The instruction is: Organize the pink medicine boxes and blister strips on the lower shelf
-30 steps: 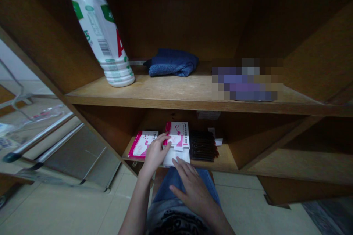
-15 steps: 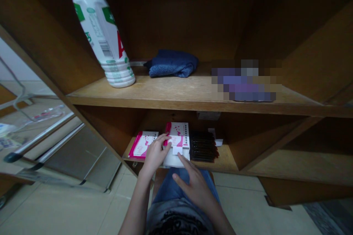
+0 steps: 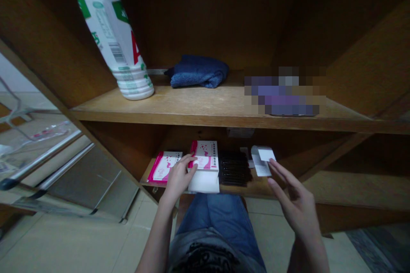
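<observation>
A thin, matte white card [image 3: 260, 163], creased so a small squarish flap folds across it, is above the right part of the lower shelf [image 3: 256, 188]; the right hand [image 3: 299, 204] has it in a narrow fingertip pinch. With twelve o'clock straight away from the person, the card's long axis runs roughly eleven to five, its flap pointing to two. At nine o'clock from it, past a glossy, ribbed black pack [image 3: 233, 170], lies a pink-and-white printed box [image 3: 206, 149], lengthwise twelve to six, a plain white section jutting toward six. The left hand [image 3: 177, 177] covers its left edge, thumb and fingers slightly parted; I cannot tell whether they grip. Farther toward nine, a second box [image 3: 163, 168] is partly hidden by that hand. The wooden upper shelf [image 3: 192, 117] overhangs all this, bearing a smooth white bottle [image 3: 117, 47] toward ten, a fuzzy blue cloth [image 3: 198, 72] near twelve and a pixelated purple patch [image 3: 283, 98] toward one.
</observation>
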`<move>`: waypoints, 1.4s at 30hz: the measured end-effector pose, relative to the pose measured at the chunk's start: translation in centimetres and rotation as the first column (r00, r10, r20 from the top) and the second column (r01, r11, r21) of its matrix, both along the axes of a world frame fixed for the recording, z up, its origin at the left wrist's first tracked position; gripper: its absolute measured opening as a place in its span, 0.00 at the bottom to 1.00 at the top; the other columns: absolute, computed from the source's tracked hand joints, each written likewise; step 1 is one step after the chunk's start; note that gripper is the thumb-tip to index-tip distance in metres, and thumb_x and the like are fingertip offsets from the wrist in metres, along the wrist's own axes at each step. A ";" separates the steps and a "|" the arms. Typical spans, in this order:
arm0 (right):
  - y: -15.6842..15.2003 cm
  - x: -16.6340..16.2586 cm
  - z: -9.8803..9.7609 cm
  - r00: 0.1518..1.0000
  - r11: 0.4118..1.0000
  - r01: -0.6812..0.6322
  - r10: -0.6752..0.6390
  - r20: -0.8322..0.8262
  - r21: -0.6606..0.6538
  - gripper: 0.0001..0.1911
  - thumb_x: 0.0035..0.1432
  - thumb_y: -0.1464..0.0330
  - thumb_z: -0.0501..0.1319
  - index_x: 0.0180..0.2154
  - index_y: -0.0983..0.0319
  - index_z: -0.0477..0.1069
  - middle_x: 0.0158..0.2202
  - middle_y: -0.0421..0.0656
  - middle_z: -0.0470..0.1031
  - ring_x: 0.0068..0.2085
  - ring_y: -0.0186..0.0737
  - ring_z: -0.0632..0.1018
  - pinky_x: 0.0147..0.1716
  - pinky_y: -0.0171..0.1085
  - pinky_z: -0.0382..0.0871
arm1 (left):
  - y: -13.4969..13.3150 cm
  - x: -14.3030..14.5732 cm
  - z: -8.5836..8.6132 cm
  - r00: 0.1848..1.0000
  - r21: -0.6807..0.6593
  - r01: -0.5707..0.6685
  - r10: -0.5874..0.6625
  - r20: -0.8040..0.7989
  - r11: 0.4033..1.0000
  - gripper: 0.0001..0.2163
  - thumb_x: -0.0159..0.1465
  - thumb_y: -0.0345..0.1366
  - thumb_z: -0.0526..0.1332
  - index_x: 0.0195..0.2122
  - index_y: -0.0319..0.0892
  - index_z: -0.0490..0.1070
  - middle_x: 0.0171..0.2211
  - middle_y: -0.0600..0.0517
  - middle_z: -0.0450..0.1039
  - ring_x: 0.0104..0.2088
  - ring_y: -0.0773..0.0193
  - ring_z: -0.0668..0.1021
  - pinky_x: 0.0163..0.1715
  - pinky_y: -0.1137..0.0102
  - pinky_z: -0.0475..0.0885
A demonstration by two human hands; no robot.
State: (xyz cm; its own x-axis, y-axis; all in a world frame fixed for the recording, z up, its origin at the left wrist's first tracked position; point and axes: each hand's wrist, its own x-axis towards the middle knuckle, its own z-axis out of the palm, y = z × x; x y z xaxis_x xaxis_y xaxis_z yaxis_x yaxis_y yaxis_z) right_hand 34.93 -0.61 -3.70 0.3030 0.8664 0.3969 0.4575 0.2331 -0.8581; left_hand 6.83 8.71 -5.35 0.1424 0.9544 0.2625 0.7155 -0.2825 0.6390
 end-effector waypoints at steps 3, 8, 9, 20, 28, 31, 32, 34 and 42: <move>3.4 1.1 -1.1 0.998 0.999 0.053 -0.053 0.018 -0.005 0.25 0.54 0.59 0.60 0.52 0.63 0.68 0.54 0.51 0.71 0.55 0.49 0.71 0.58 0.52 0.59 | 0.0 0.0 0.1 1.000 0.003 0.001 -0.001 0.007 1.000 0.11 0.61 0.36 0.56 0.43 0.43 0.73 0.50 0.45 0.73 0.51 0.57 0.75 0.52 0.60 0.68; 7.8 2.3 -3.6 0.992 0.995 0.067 -0.059 0.110 -0.072 0.24 0.54 0.59 0.57 0.49 0.66 0.71 0.50 0.55 0.74 0.51 0.51 0.75 0.53 0.49 0.66 | 0.0 0.1 0.3 1.000 -0.007 -0.008 0.009 0.005 1.000 0.11 0.61 0.37 0.56 0.42 0.43 0.73 0.50 0.46 0.73 0.51 0.57 0.74 0.52 0.60 0.68; 8.3 2.4 -3.9 0.987 0.993 0.071 -0.056 0.152 -0.094 0.24 0.54 0.59 0.57 0.48 0.67 0.71 0.49 0.55 0.75 0.50 0.51 0.76 0.52 0.48 0.67 | 0.0 0.1 0.3 1.000 -0.009 -0.010 0.010 0.005 1.000 0.11 0.61 0.37 0.55 0.42 0.43 0.73 0.50 0.46 0.73 0.51 0.57 0.74 0.52 0.60 0.68; 9.0 2.3 -5.5 0.915 0.940 0.111 0.030 0.402 -0.323 0.22 0.57 0.59 0.52 0.44 0.66 0.75 0.39 0.54 0.80 0.41 0.52 0.79 0.39 0.42 0.70 | -0.1 0.2 0.6 1.000 -0.032 -0.016 0.016 -0.002 0.999 0.12 0.62 0.37 0.55 0.43 0.43 0.73 0.51 0.46 0.72 0.52 0.56 0.74 0.53 0.60 0.67; 8.8 2.5 -7.1 0.898 0.927 0.141 0.027 0.439 -0.347 0.23 0.60 0.57 0.49 0.46 0.65 0.72 0.34 0.51 0.80 0.38 0.50 0.80 0.37 0.41 0.70 | -0.2 0.2 0.4 1.000 -0.054 -0.007 0.006 -0.017 0.999 0.13 0.63 0.37 0.54 0.44 0.41 0.72 0.53 0.44 0.71 0.53 0.56 0.73 0.54 0.60 0.66; 8.8 2.7 -8.4 0.888 0.942 0.140 0.016 0.459 -0.304 0.23 0.62 0.60 0.47 0.49 0.66 0.68 0.36 0.51 0.79 0.39 0.49 0.79 0.38 0.41 0.69 | 0.0 0.1 0.2 1.000 -0.042 -0.001 0.000 -0.009 0.999 0.13 0.62 0.37 0.54 0.44 0.40 0.73 0.52 0.44 0.71 0.53 0.56 0.73 0.54 0.60 0.66; 8.8 2.7 -8.8 0.882 0.947 0.145 0.007 0.470 -0.287 0.22 0.62 0.61 0.46 0.50 0.66 0.67 0.37 0.51 0.78 0.39 0.48 0.79 0.38 0.41 0.69 | 0.0 0.1 0.1 1.000 -0.036 -0.001 0.000 -0.006 0.999 0.13 0.62 0.36 0.54 0.44 0.41 0.73 0.52 0.44 0.72 0.53 0.56 0.73 0.54 0.60 0.66; 8.9 2.7 -9.6 0.866 0.955 0.148 -0.001 0.500 -0.255 0.22 0.61 0.63 0.47 0.52 0.66 0.65 0.37 0.51 0.77 0.39 0.48 0.78 0.38 0.41 0.69 | 0.1 0.1 -0.1 1.000 -0.026 -0.003 0.003 -0.001 1.000 0.12 0.62 0.36 0.55 0.44 0.42 0.73 0.52 0.45 0.72 0.52 0.56 0.74 0.53 0.61 0.67; 9.7 1.8 -9.8 0.811 0.931 0.193 0.026 0.585 -0.309 0.34 0.55 0.74 0.52 0.63 0.68 0.45 0.32 0.47 0.75 0.32 0.44 0.76 0.32 0.38 0.65 | 0.1 0.2 -0.1 1.000 -0.018 -0.008 0.008 -0.001 1.000 0.12 0.62 0.37 0.55 0.43 0.42 0.73 0.51 0.45 0.72 0.52 0.56 0.73 0.53 0.61 0.67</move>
State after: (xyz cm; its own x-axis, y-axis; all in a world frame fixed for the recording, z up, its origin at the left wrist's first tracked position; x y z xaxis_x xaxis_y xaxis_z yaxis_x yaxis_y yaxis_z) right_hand 36.72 9.13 -13.45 0.1933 0.9591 0.2070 0.8900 -0.0826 -0.4483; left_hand 6.98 8.79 -5.45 0.1348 0.9602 0.2448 0.7185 -0.2648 0.6431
